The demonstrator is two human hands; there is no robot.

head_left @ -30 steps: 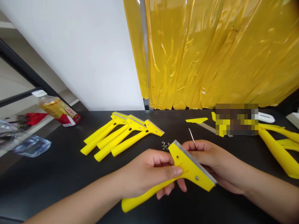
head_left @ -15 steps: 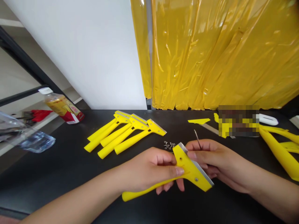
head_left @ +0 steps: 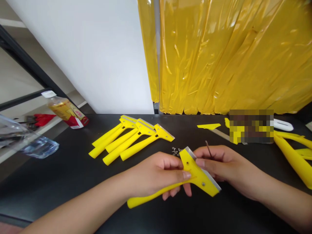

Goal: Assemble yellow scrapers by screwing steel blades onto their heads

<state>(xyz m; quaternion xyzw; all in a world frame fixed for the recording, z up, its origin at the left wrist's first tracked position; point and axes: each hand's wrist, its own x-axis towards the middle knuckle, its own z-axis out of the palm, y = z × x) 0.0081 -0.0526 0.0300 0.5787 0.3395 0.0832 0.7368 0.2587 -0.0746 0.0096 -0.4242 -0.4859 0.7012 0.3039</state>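
Observation:
My left hand [head_left: 162,174] is closed around a yellow scraper [head_left: 203,175], thumb flat on its head. The scraper's handle points to the lower left. A metal blade runs along the head's upper right edge; one of the head's two holes shows a screw, the other looks open. My right hand [head_left: 219,162] pinches at the blade side, its thumb against the metal edge. From between its fingers sticks up a thin metal shaft, apparently a screwdriver [head_left: 208,149], its handle hidden. Several small screws [head_left: 175,151] lie behind the scraper head, partly covered by it.
Several yellow scrapers [head_left: 136,139] lie in a fanned row at left. Yellow parts [head_left: 292,156], a flat yellow piece [head_left: 209,126] and a white utensil-like object [head_left: 282,124] lie at right. A drink bottle [head_left: 67,110] leans at far left, near a clear plastic bottle [head_left: 41,148].
Both hands hold the same grip. The scraper has shifted very slightly up and left, and the screwdriver's tip has dipped a little to the right.

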